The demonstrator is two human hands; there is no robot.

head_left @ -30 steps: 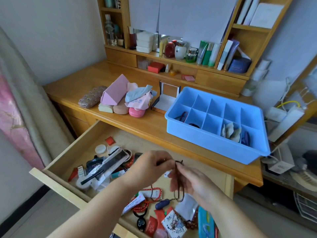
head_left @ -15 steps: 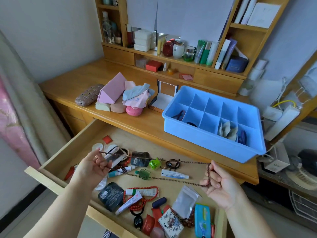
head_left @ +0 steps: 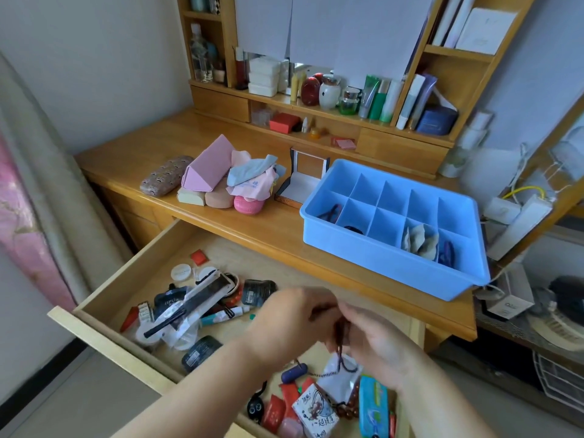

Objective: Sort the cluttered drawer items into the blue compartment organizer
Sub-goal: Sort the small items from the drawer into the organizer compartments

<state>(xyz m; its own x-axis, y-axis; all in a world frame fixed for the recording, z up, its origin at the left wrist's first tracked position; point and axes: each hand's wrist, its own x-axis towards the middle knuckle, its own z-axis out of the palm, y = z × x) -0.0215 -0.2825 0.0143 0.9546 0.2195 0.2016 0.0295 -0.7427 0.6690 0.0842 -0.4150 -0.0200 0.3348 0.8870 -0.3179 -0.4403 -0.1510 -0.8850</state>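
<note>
My left hand [head_left: 289, 320] and my right hand [head_left: 374, 338] meet above the open wooden drawer [head_left: 104, 335]. Together they pinch a dark brown bead string [head_left: 343, 346], which hangs folded in loops between them. The drawer holds a clutter of small things: black sachets, tubes, a red packet [head_left: 198, 257], a white round lid [head_left: 181, 273], a blue tissue pack [head_left: 373, 406]. The blue compartment organizer [head_left: 395, 263] sits on the desk to the right, with dark items in its left cells and grey pouches [head_left: 420, 241] in a front cell.
On the desk to the left lie a patterned glasses case [head_left: 166, 179], a pink triangular case [head_left: 208, 169], cloths and an open small box [head_left: 303, 181]. Shelves behind carry bottles and boxes. A wire rack and cables stand at the right.
Half a second ago my hands were far apart with the bead string stretched across the drawer. They have come back together and the string is folded into hanging loops.
</note>
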